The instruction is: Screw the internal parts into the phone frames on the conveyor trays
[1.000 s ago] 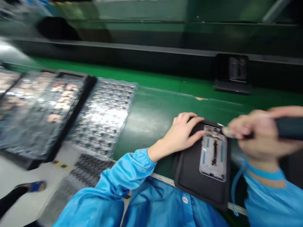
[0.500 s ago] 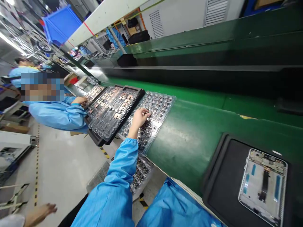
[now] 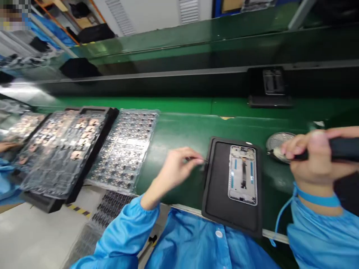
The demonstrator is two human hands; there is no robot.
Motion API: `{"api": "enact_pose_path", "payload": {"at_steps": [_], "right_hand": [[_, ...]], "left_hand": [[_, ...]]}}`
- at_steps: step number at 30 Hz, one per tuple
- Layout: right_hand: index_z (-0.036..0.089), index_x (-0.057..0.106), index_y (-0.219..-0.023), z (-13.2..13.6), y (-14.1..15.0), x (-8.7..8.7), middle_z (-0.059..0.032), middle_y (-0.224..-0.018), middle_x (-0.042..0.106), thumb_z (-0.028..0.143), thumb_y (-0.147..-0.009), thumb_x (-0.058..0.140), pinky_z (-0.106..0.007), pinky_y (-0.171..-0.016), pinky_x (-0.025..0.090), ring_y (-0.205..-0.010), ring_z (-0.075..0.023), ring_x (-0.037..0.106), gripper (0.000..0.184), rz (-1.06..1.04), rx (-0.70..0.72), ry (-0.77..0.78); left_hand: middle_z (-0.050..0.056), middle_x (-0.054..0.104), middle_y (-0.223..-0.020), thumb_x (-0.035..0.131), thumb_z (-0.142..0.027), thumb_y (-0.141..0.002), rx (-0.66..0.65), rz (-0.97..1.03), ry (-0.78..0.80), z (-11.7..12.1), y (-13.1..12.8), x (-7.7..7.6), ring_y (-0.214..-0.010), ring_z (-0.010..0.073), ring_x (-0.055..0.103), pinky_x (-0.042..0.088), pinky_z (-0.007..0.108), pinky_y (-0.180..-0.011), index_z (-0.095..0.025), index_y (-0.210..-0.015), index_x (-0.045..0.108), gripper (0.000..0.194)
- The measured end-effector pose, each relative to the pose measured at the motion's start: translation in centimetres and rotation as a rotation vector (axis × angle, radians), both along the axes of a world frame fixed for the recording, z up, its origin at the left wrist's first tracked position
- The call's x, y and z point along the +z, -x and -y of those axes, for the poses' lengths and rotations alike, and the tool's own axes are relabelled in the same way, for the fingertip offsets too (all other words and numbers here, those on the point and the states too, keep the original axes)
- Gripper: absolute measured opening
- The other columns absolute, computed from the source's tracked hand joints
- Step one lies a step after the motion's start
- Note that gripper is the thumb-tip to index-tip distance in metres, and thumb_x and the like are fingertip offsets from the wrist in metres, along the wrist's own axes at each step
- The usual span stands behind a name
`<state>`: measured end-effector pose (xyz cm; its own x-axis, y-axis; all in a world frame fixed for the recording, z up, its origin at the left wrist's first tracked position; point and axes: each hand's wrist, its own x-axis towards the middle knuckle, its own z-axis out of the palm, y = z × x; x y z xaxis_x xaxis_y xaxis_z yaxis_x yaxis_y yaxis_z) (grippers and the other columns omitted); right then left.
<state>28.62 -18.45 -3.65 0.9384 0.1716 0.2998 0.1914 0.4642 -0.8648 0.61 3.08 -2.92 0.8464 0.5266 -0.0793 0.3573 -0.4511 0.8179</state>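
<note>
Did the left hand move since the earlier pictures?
Yes. The left hand moved right, off the clear tray, and now sits by the edge of the black mat.

Clear plastic trays (image 3: 125, 149) on green conveyor (image 3: 179, 129)

The left hand (image 3: 175, 172) moved off the clear parts tray (image 3: 126, 149) to just left of the black mat (image 3: 217, 186), while the right hand (image 3: 314, 157), gripping a black-handled screwdriver (image 3: 342, 147), came back into view right of the mat.
</note>
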Motion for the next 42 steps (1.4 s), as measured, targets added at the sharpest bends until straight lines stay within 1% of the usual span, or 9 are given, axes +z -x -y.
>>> {"api": "enact_pose_path", "payload": {"at_steps": [4, 9, 16, 20, 23, 28, 33, 38, 42], "right_hand": [[0.033, 0.062, -0.100, -1.3, -0.2, -0.1, 0.0100, -0.058, 0.053, 0.045, -0.090, 0.105, -0.033, -0.045, 0.051, -0.041, -0.0159, 0.051, 0.045, 0.213, 0.083, 0.039], [0.031, 0.060, -0.100, -1.1, -0.6, -0.1, 0.0110, -0.061, 0.053, 0.044, -0.099, 0.101, -0.030, -0.042, 0.051, -0.041, -0.0146, 0.052, 0.043, 0.218, 0.095, 0.035], [0.030, 0.060, -0.100, -1.0, -0.9, -0.2, 0.0103, -0.063, 0.053, 0.054, -0.103, 0.100, -0.031, -0.042, 0.050, -0.044, -0.0148, 0.053, 0.047, 0.214, 0.080, 0.069], [0.030, 0.061, -0.101, -1.1, -1.2, -0.6, 0.0109, -0.065, 0.055, 0.051, -0.106, 0.097, -0.031, -0.042, 0.048, -0.043, -0.0138, 0.051, 0.042, 0.244, 0.066, 0.062], [0.029, 0.060, -0.101, -1.1, -1.6, -0.6, 0.0117, -0.064, 0.054, 0.050, -0.106, 0.097, -0.030, -0.041, 0.046, -0.041, -0.0127, 0.049, 0.043, 0.264, 0.057, 0.040], [0.031, 0.061, -0.101, 0.0, -3.2, 0.2, 0.0107, -0.063, 0.050, 0.054, -0.102, 0.102, -0.032, -0.043, 0.047, -0.043, -0.0139, 0.050, 0.047, 0.280, -0.054, 0.038], [0.032, 0.062, -0.102, 1.6, -5.8, 0.1, 0.0094, -0.062, 0.052, 0.054, -0.104, 0.101, -0.034, -0.045, 0.046, -0.045, -0.0159, 0.052, 0.045, 0.220, -0.138, 0.109], [0.029, 0.061, -0.100, 1.6, -7.1, -1.6, 0.0103, -0.061, 0.054, 0.061, -0.101, 0.102, -0.031, -0.043, 0.047, -0.044, -0.0138, 0.050, 0.051, 0.181, -0.101, 0.162], [0.029, 0.059, -0.101, 1.8, -7.4, -2.1, 0.0126, -0.060, 0.056, 0.068, -0.099, 0.101, -0.029, -0.044, 0.051, -0.042, -0.0137, 0.053, 0.058, 0.172, -0.110, 0.202]], "left_hand": [[0.008, 0.092, -0.118, 0.079, -0.028, -0.118, -0.387, -0.037, -0.022, 7.7, -5.3, 0.3, -0.117, 0.0287, 0.082, 0.062, 0.048, -0.114, -0.028, -0.116, 0.098, 0.018], [0.006, 0.094, -0.118, 0.084, -0.022, -0.115, -0.533, -0.158, -0.036, 10.6, -7.3, -0.6, -0.123, 0.0313, 0.078, 0.053, 0.050, -0.112, -0.027, -0.126, 0.095, 0.016], [0.006, 0.092, -0.115, 0.084, -0.029, -0.117, -0.518, -0.183, -0.067, 10.4, -6.9, -1.4, -0.121, 0.0317, 0.073, 0.052, 0.053, -0.111, -0.030, -0.119, 0.097, 0.013], [0.010, 0.086, -0.136, 0.090, -0.036, -0.114, -0.462, -0.106, -0.130, 10.3, -6.2, -2.1, -0.132, 0.0327, 0.070, 0.057, 0.052, -0.115, -0.032, -0.116, 0.099, 0.010], [0.012, 0.080, -0.151, 0.092, -0.036, -0.112, -0.426, -0.041, -0.217, 10.3, -5.5, -2.9, -0.139, 0.0342, 0.067, 0.060, 0.052, -0.116, -0.033, -0.130, 0.097, 0.018], [0.013, 0.081, -0.149, 0.095, -0.037, -0.110, -0.441, 0.083, -0.277, 9.6, -5.0, -4.4, -0.136, 0.0337, 0.070, 0.061, 0.051, -0.115, -0.029, -0.133, 0.094, 0.024], [0.012, 0.082, -0.147, 0.096, -0.038, -0.109, -0.424, 0.107, -0.293, 7.4, -7.7, -5.3, -0.137, 0.0339, 0.071, 0.060, 0.053, -0.116, -0.029, -0.125, 0.095, 0.018], [0.013, 0.081, -0.146, 0.100, -0.036, -0.105, -0.401, 0.030, -0.344, 4.8, -11.9, -4.5, -0.137, 0.0357, 0.070, 0.060, 0.056, -0.118, -0.028, -0.124, 0.096, 0.021], [0.012, 0.082, -0.141, 0.103, -0.042, -0.103, -0.461, 0.018, -0.388, 3.9, -12.8, -4.0, -0.128, 0.0340, 0.071, 0.062, 0.053, -0.111, -0.028, -0.132, 0.095, 0.033]]}}
